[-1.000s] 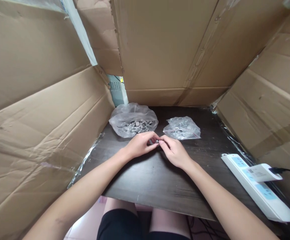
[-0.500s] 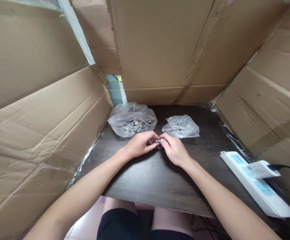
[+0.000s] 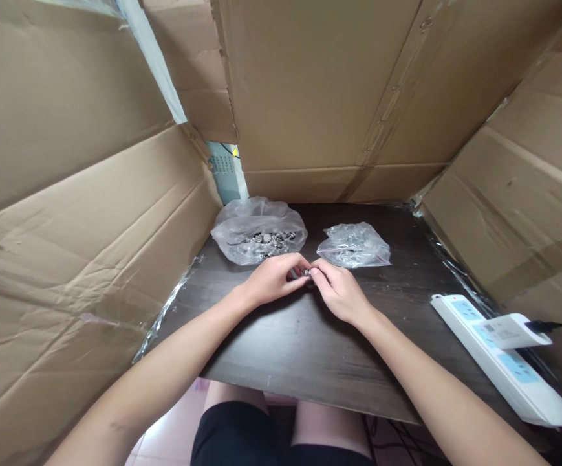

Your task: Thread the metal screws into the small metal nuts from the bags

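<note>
Between my fingertips is a small silvery metal part [image 3: 306, 273], too small and too covered to name more exactly. My left hand [image 3: 278, 279] pinches it from the left, thumb below and fingers above. From the other side, my right hand [image 3: 337, 290] grips it with thumb and forefinger. Both hands meet a little above the dark table. Just behind my left hand lies an open clear plastic bag [image 3: 235, 230] with many small round metal pieces [image 3: 273, 241] in it. A second clear zip bag [image 3: 356, 244] rests behind my right hand; its contents are hard to make out.
Cardboard walls [image 3: 319, 90] enclose the dark wooden table [image 3: 281, 349] at the back and both sides. Along the right edge lies a white power strip [image 3: 504, 362] with a white charger [image 3: 513, 330] and black cable plugged in.
The view has shifted very slightly. Both hands stay together around the small metal part, with only a slight movement of the fingers.
</note>
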{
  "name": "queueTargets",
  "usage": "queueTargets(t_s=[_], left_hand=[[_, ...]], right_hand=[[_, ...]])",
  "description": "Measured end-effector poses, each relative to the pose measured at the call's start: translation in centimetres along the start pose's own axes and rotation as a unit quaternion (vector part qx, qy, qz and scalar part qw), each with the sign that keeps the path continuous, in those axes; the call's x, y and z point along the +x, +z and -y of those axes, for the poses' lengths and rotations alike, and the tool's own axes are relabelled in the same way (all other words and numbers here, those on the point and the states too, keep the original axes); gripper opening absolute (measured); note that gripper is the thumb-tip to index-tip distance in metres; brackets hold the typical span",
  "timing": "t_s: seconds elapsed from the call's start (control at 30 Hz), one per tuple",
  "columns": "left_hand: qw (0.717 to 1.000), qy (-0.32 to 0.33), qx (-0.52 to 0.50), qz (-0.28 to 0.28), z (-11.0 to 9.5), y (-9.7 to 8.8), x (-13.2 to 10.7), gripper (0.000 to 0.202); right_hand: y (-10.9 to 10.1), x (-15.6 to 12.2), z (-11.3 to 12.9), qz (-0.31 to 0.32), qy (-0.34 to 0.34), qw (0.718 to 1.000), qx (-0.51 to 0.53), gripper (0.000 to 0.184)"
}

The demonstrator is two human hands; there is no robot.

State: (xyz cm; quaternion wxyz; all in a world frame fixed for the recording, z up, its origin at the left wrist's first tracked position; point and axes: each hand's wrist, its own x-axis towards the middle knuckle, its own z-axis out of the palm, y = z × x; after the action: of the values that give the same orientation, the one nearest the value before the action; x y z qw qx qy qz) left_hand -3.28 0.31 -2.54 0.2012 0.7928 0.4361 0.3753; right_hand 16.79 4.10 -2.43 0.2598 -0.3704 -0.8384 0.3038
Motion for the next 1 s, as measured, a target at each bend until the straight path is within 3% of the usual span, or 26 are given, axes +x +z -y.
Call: queueTargets(t_s=[0.2, 0.43, 0.67, 1.0], left_hand=[[1.0, 0.001, -0.001, 0.001, -0.07, 0.0, -0.07, 0.014], [1.0, -0.003, -0.004, 0.008, -0.09, 0.09, -0.04, 0.013], [1.0, -0.007, -0.008, 0.007, -0.09, -0.1, 0.02, 0.015], [1.0, -0.008, -0.004, 0.003, -0.17, -0.29, 0.05, 0.014]], right_hand=[[0.05, -0.07, 0.01, 0.002, -0.007, 0.999, 0.033, 0.011], [0.06, 0.04, -0.22, -0.005, -0.024, 1.0, 0.008, 0.025], [0.08, -0.07, -0.35, 0.001, -0.018, 1.0, 0.017, 0.009], [0.08, 0.07, -0.34, 0.005, -0.026, 1.0, 0.009, 0.022]])
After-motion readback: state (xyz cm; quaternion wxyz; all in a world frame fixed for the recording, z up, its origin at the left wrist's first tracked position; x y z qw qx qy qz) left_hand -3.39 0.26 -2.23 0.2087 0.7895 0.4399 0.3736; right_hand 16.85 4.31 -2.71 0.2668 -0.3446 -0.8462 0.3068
